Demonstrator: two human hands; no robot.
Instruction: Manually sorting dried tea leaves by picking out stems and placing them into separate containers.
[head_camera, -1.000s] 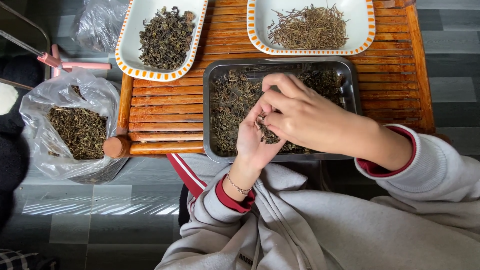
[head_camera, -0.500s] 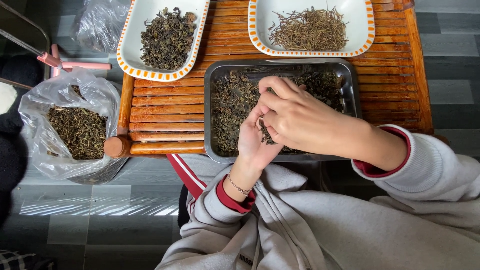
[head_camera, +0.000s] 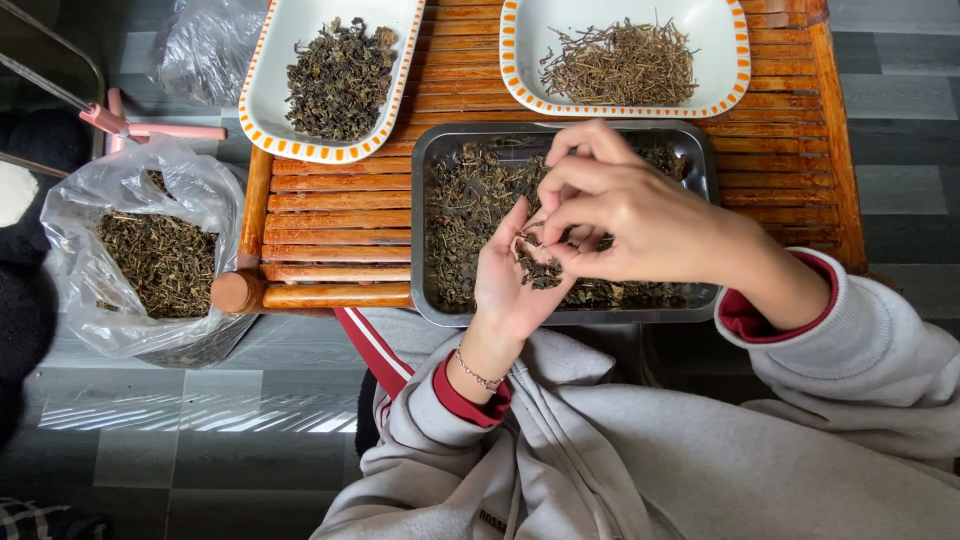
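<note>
Slatted wooden table (head_camera: 330, 215): fills upper centre of frame; carries three containers.
Plastic bag (head_camera: 135, 255): left of frame, just off the table's edge, open at the top, holds dried stems and leaves.
Metal tray (head_camera: 700, 160): centre, at the table's near edge; spread with mixed dried leaves and stems (head_camera: 465, 215).
Left dish (head_camera: 270, 110): white, orange-dotted rim, upper left; dark curled leaves only.
Right dish (head_camera: 720, 75): same pattern, upper right; pale thin stems only.
Right hand (head_camera: 640, 215): centre, above the tray; thumb and fingertips pinched together over the left palm, on a bit of the pile as far as can be seen.
Left hand (head_camera: 510, 280): palm up, cupped open, at the tray's near rim.
Small pile of leaves (head_camera: 540, 270): lies in the left palm, under the right fingertips.
</note>
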